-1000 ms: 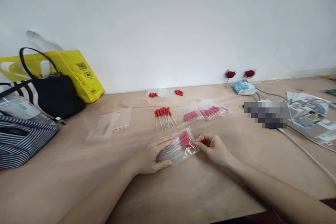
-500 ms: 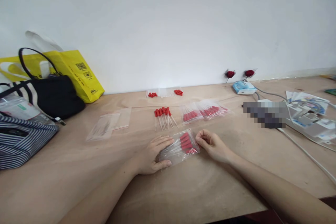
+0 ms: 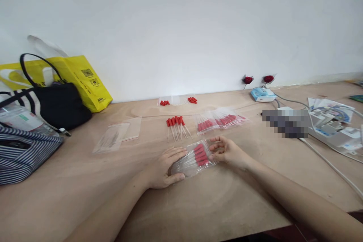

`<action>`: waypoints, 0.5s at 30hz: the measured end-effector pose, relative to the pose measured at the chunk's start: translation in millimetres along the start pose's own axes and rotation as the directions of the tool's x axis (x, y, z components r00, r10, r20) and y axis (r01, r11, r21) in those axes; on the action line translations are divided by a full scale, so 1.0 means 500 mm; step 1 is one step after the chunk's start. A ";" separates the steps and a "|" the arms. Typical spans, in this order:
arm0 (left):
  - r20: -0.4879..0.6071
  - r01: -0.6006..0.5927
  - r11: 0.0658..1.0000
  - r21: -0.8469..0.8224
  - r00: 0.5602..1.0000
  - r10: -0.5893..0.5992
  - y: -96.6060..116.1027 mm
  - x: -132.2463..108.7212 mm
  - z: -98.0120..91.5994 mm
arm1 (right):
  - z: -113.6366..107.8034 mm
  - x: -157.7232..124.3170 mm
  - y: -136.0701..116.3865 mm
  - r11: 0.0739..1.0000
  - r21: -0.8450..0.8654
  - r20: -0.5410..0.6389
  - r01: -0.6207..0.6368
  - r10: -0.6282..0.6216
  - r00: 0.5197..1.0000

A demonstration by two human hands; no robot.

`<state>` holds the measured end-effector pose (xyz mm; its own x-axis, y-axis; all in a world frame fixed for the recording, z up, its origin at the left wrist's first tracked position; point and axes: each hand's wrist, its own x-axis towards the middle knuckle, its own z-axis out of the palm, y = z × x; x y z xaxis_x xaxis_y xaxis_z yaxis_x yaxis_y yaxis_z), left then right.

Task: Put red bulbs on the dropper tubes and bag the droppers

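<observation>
A clear zip bag (image 3: 185, 167) lies on the table in front of me, with several red-bulbed droppers (image 3: 200, 155) inside it. My left hand (image 3: 170, 166) rests flat at the bag's left end, fingers along the upper edge and thumb at the lower edge, spread apart. At the bag's right end is my right hand (image 3: 225, 152), its fingers apart and slightly curled, the thumb close to the bag's edge. Just beyond the bag lies a bunch of loose droppers (image 3: 176, 123) with red bulbs. Two filled bags (image 3: 219, 120) of droppers lie to their right.
Flat clear bags (image 3: 117, 136) lie at the left. Small red bulbs (image 3: 164, 103) sit on clear bags near the wall. A yellow bag (image 3: 93, 90), a black bag (image 3: 65, 102) and a striped bag (image 3: 28, 155) stand left. Cables (image 3: 326, 159) and a tissue pack (image 3: 262, 94) are at right.
My right hand has opened from a pinch at the bag's right edge, its fingers spreading apart. My left hand and the bag have stayed nearly in place.
</observation>
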<state>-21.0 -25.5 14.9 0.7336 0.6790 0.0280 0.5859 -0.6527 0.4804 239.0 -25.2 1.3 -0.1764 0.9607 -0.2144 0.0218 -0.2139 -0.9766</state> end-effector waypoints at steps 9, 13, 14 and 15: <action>0.005 0.004 1.000 0.002 1.000 -0.004 0.002 0.000 -0.002 | 0.008 0.053 -0.023 0.979 -0.156 -0.041 -0.131 0.126 0.991; 0.011 -0.013 1.000 0.005 1.000 0.013 0.000 0.000 -0.001 | 0.003 0.074 0.004 0.920 -0.391 -0.054 0.024 -0.049 0.997; 0.010 -0.021 1.000 0.005 1.000 0.021 0.000 0.000 -0.001 | 0.001 0.078 0.008 0.908 -0.416 -0.040 0.051 -0.074 0.996; 0.010 -0.028 1.000 0.005 1.000 0.028 0.000 0.001 -0.001 | -0.001 0.081 0.009 0.903 -0.425 -0.020 0.064 -0.080 0.997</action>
<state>-21.1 -25.1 15.5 0.7530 0.6572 0.0330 0.5668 -0.6732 0.4749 232.3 12.6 -12.0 -0.1581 0.9780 -0.1361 0.4271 -0.0565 -0.9024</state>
